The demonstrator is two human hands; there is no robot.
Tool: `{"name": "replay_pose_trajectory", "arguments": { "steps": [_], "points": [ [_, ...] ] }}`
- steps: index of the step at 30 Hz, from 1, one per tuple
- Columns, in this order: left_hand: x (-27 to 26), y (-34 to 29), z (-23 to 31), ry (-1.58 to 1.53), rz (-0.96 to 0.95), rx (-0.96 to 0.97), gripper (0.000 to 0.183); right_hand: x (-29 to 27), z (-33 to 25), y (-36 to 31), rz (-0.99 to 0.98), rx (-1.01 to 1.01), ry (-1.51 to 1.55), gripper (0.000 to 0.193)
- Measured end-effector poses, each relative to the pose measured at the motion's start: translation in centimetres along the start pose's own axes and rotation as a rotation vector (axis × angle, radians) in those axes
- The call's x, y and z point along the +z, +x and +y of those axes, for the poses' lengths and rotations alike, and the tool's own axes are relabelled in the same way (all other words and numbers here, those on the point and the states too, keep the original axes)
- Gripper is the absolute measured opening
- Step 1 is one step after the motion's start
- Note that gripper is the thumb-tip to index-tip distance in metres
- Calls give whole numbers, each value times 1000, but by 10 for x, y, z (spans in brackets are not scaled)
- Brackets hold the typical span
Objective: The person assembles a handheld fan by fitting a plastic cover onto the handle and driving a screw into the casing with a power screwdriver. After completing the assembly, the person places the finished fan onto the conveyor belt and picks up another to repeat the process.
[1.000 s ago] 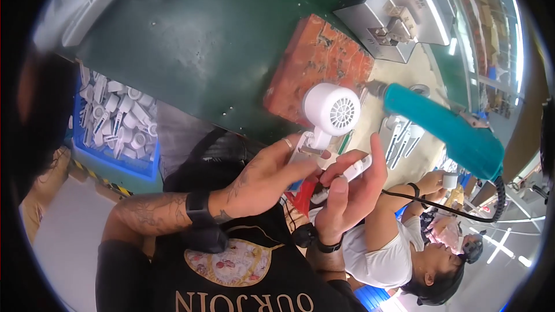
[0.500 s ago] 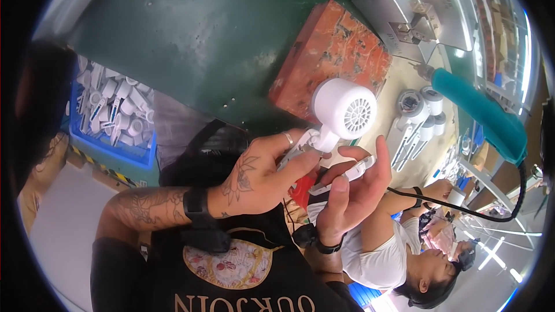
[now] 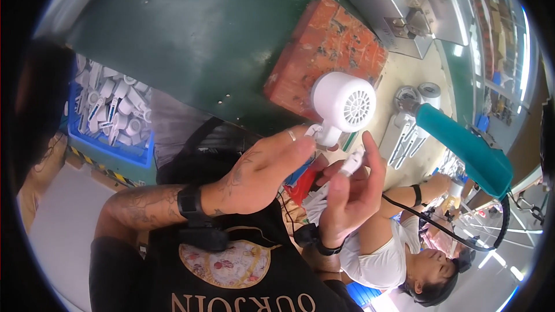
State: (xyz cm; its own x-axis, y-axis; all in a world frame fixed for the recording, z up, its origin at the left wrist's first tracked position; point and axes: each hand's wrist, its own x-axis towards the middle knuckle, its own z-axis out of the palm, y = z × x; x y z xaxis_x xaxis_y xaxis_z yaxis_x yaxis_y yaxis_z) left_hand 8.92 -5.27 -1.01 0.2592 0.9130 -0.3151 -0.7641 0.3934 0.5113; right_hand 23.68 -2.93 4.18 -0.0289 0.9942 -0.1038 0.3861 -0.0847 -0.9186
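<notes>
My left hand (image 3: 260,167) grips the neck of a white hair dryer body (image 3: 338,101), a round housing with a vented grille at one end. The body is held up in front of a worn red-orange block (image 3: 306,46). Just right of it and lower, my right hand (image 3: 355,199) pinches a slim white handle piece (image 3: 352,163) between thumb and fingers. A gap separates the two white parts. My fingers hide most of the neck and part of the handle piece.
A teal electric screwdriver (image 3: 462,144) hangs at the right on a black cord. Several white dryer parts (image 3: 404,138) lie behind it. At left stands a blue bin (image 3: 110,151) of similar parts. A metal box (image 3: 442,3) is at the back right; a co-worker (image 3: 376,254) sits lower right.
The screwdriver has swung left and down. My left hand has rolled over the neck, with the hair dryer body nearly in place. The handle piece has turned slightly in my right hand.
</notes>
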Motion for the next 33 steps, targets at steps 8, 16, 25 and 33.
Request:
{"name": "replay_pose_trajectory", "arguments": {
  "steps": [8, 16, 25, 33],
  "points": [
    [-4, -3, -16, -164, -12, -52, 44, 1, -5, -1, -70, -83, -258, 65],
    [-7, -5, -21, -161, 13, -71, 46, -9, -12, 2, -168, 183, 401, 73],
    [-3, -2, -11, -229, -97, -60, 53, -17, -8, 11, -288, 446, 913, 78],
    [0, -2, -9, -231, -84, -61, 53, -16, -6, 10, -262, 602, 1234, 71]
  ]
}}
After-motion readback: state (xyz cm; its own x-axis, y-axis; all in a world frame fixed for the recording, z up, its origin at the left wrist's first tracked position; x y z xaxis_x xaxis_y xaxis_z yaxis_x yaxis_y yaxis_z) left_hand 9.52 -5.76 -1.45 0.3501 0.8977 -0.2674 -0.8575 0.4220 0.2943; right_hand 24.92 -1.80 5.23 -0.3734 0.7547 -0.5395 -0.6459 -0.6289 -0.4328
